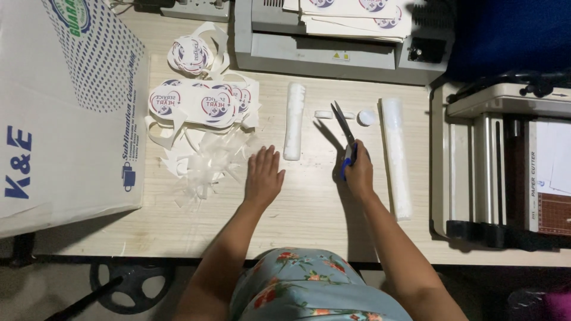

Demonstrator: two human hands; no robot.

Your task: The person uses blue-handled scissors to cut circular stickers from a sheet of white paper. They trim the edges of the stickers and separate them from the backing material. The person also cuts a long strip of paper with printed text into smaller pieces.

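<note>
My right hand (358, 173) grips the blue handles of a pair of scissors (344, 128), whose blades point away from me over the wooden table. My left hand (263, 176) lies flat on the table, fingers spread, holding nothing. Its fingertips are close to a white rolled stack of foam pads (294, 120) and to a heap of white paper offcuts (205, 163). Small white pieces (324, 114) and a white round disc (366, 117) lie beside the scissor tips.
Cut round printed stickers (199, 102) pile at the left. A large white carton (65, 101) stands at far left. A grey laminator (333, 50) with printed sheets sits at the back, a paper cutter (505, 172) at right. A long clear plastic sleeve (397, 157) lies by my right arm.
</note>
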